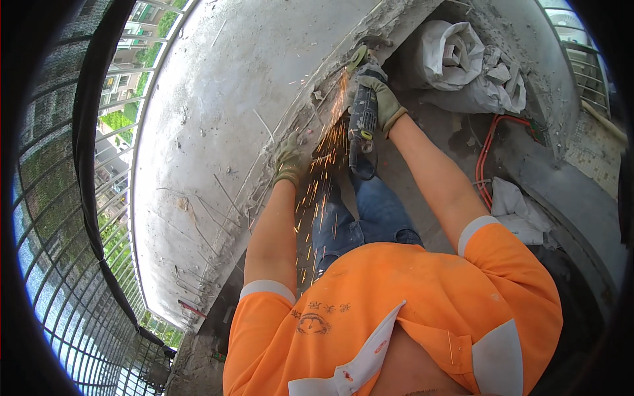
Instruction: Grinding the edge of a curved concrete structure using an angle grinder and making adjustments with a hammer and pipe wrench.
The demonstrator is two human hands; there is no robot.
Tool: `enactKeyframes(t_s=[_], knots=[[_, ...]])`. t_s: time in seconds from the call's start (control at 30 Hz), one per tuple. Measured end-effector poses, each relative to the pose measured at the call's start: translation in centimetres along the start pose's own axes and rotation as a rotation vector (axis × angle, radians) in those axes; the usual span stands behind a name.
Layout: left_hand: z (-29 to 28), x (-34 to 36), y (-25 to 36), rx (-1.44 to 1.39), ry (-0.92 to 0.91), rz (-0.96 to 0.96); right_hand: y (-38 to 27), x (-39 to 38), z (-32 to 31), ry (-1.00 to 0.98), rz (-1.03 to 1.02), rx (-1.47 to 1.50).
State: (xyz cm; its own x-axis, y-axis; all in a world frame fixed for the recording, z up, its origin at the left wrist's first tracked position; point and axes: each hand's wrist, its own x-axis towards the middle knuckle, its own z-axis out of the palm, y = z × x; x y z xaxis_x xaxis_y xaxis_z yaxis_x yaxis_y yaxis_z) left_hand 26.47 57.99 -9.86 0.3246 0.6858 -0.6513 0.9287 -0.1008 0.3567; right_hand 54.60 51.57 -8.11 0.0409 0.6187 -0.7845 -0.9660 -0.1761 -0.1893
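Note:
My right hand (383,99), in a grey-green work glove, is closed around a dark angle grinder (362,113). The grinder's disc (357,59) is at the broken edge of a concrete slab (198,112), and a stream of orange sparks (323,162) flies back toward my legs. Where exactly the disc touches is hard to make out. My left hand (288,160), gloved too, rests on the rough slab edge lower down, left of the sparks. Its fingers seem stretched out over the concrete, partly hidden, with no tool visible in them.
Thin bent rods (228,193) stick out of the slab. White sacks of rubble (456,63) lie at the far right, with an orange-red cable (484,158) nearer. Another white bag (518,211) sits by my right arm. A metal railing (135,165) runs along the left.

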Motion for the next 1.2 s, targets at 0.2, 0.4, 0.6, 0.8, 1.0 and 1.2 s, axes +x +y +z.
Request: enactKeyframes(t_s=[0.2,0.4,0.6,0.8,1.0,1.2], knots=[[-0.4,-0.1,0.5,-0.053,-0.023,0.010,0.1,1.1,-0.1,-0.041,-0.057,0.060],[0.0,-0.5,0.3,-0.014,0.030,0.029,1.8,-0.1,0.2,0.057,-0.070,0.106],[0.5,0.9,-0.8,-0.020,-0.063,-0.002,0.7,-3.8,-1.7,-0.048,-0.139,0.106],[-1.7,2.9,-0.2,-0.068,-0.222,0.014,-3.5,-11.8,-5.0,-0.012,-0.197,0.026],[-2.7,4.6,-7.3,-0.259,-0.347,0.114,-4.0,-18.0,-8.0,0.061,-0.158,-0.040],[-6.3,-2.2,-16.6,-0.659,0.213,-0.202,-4.3,-22.1,-10.1,0.062,-0.069,-0.082]])
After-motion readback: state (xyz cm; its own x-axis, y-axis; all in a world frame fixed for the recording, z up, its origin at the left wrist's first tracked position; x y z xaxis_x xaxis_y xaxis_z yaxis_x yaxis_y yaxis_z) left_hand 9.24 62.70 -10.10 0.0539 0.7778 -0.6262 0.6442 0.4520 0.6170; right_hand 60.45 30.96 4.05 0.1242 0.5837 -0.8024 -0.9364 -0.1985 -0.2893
